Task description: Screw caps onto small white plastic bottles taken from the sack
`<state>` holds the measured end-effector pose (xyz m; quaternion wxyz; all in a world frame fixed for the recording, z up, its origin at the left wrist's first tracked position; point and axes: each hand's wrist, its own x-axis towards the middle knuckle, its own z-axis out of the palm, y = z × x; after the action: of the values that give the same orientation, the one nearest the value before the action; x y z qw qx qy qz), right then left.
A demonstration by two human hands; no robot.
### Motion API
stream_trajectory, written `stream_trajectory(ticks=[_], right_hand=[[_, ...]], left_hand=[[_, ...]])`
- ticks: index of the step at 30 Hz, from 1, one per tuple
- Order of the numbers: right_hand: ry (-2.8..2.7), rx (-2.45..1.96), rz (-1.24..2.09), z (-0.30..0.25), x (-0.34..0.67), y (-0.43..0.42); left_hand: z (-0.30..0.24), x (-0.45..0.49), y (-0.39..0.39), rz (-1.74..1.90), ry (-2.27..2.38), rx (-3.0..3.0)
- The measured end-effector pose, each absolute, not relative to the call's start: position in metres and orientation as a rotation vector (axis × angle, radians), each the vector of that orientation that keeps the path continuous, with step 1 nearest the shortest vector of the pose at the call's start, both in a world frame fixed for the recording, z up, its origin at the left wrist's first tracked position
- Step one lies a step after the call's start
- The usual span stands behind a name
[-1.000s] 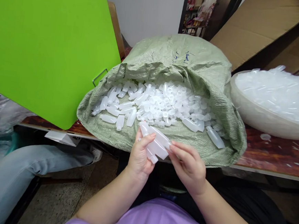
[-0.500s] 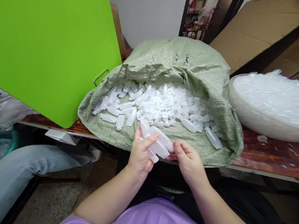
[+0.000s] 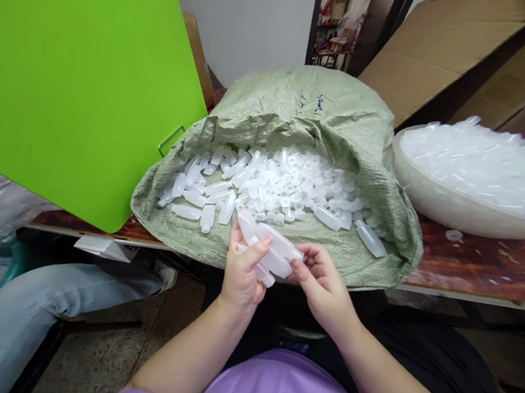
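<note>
Several small, translucent white plastic bottles (image 3: 276, 259) are gripped in my left hand (image 3: 243, 274), its thumb pressed across them. My right hand (image 3: 321, 286) pinches the right-hand ends of these bottles between thumb and fingers. Both hands are just in front of the mouth of a pale green woven sack (image 3: 313, 249). Inside its opening lies a heap of similar loose bottles (image 3: 286, 183). A few lie apart near the front, among them one bottle (image 3: 370, 238) at the right. My palms are partly hidden by the bottles.
A large whitish bowl (image 3: 452, 205) heaped with translucent pieces stands right of the sack on a reddish table (image 3: 475, 268). A bright green board (image 3: 80, 85) rises at left. Cardboard (image 3: 447, 47) leans behind. Another person's jeans-clad leg (image 3: 55, 295) and a teal basin (image 3: 18, 256) are lower left.
My right hand's fingers have shifted slightly along the bottle ends, with the thumb now lower. The left hand keeps its hold. The whole view has moved a little.
</note>
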<state>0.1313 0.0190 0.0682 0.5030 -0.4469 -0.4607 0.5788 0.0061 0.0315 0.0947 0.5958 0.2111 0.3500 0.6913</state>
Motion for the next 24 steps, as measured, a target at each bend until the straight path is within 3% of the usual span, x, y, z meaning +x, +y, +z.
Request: stream_trajectory(ticks=[4,13,20,24], right_hand=[[-1.102,-1.118,1.555,0.071,0.133,0.021],[-1.566,-1.008,1.043,0.068,0.139,0.010],[-1.248,-0.827,1.557,0.065,0.128,0.004],[-1.152,-0.821,1.659,0.061,0.119,0.003]], left_hand=[[0.094,0.006,0.029,1.560,0.793,0.524],[0.096,0.004,0.024,1.508,0.748,0.574],[0.095,-0.002,0.021,1.364,0.708,0.577],[0.096,-0.005,0.025,1.332,0.749,0.568]])
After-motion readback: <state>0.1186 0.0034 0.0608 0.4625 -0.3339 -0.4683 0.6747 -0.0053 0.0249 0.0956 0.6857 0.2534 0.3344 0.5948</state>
